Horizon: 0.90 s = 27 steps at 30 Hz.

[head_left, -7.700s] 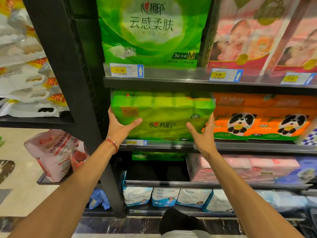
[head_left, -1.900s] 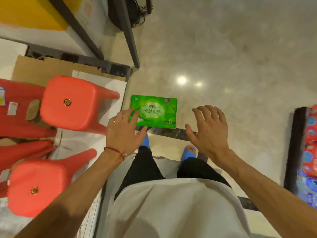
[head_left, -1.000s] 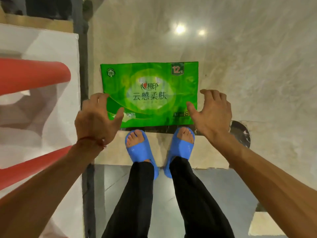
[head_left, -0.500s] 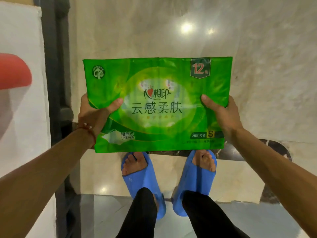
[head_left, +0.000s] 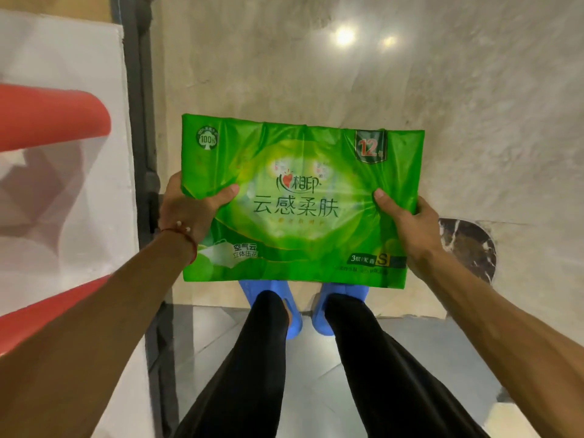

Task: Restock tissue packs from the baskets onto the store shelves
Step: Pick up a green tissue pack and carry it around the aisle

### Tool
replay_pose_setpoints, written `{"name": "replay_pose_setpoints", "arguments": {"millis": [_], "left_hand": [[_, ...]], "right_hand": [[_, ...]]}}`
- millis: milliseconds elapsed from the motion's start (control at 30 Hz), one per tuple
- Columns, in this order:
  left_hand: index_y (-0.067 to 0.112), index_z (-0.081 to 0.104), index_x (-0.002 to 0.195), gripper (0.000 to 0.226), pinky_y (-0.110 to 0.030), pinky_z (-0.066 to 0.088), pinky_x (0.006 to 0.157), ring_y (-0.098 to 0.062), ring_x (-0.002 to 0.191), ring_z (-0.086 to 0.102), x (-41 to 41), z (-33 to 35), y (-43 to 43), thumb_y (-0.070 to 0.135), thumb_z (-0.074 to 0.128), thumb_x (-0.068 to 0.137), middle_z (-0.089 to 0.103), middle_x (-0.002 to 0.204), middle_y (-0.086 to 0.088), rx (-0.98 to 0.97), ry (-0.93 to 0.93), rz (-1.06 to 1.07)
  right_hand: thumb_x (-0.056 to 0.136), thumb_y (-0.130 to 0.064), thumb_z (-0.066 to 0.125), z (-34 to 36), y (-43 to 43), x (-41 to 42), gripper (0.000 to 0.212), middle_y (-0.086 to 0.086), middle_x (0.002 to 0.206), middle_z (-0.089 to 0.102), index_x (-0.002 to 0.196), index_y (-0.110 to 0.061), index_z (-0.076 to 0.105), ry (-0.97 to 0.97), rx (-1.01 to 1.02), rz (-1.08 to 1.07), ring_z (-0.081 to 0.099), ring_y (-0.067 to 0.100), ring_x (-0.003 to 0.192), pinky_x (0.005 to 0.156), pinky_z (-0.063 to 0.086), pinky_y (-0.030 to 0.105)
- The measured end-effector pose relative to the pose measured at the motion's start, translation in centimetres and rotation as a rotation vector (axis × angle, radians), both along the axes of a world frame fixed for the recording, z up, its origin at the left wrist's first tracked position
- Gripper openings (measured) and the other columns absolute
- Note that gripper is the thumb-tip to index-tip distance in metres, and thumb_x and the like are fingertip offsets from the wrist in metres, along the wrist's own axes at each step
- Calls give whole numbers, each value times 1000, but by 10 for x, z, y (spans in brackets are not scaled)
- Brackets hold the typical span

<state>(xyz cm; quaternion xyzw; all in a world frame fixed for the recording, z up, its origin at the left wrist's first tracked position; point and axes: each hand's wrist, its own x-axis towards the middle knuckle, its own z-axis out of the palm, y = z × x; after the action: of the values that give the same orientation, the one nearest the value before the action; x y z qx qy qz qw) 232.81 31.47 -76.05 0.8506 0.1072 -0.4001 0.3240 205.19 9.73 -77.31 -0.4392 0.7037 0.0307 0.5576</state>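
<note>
Arms outstretched, left hand [head_left: 186, 213] grips the tissue pack [head_left: 300, 172] at 9 o'clock, right hand [head_left: 414, 230] at 3 o'clock.

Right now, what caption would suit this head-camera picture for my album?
Left hand and right hand grip a green tissue pack over blue sandals.

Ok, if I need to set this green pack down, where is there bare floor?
Bare beige floor lies beyond the green pack and to its right, up to the dark round inlay. The grey tile right of the legs is free too. The left is crowded: a dark rail, then a white board under red stool legs.
</note>
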Motion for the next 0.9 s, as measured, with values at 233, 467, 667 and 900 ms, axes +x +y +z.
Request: {"name": "replay_pose_setpoints", "arguments": {"millis": [233,467,667,900], "left_hand": [[24,62,123,67,-38,57,95,-16,98,69,-42,121,11,37,95,66,71,106,9,43,35,-48],[23,56,134,75,-43,52,103,-24,111,65,-74,250,3,43,92,71,68,116,5,85,-13,-146],[22,51,142,78,-34,46,100,-24,115,61,-101,334,-17,48,86,77,65,130,1,2,-21,-311],[21,45,144,75,-28,40,92,-16,108,54,-131,423,-20,43,83,83,59,124,6,-143,-7,-521]], "right_hand": [[38,-90,86,119,35,-48,97,-8,112,80,117,-35,73,65,40,-58,77,23,103,95,62,53],[34,-93,84,241,37,-97,114,-5,117,79,128,-30,71,21,49,-83,77,24,104,97,62,51],[52,-84,84,346,50,-139,97,-6,123,76,130,-28,69,-7,-39,-143,74,23,112,104,58,52],[61,-86,79,454,114,-183,91,-7,124,76,131,-29,69,38,-201,-302,73,19,114,105,57,51]]}}
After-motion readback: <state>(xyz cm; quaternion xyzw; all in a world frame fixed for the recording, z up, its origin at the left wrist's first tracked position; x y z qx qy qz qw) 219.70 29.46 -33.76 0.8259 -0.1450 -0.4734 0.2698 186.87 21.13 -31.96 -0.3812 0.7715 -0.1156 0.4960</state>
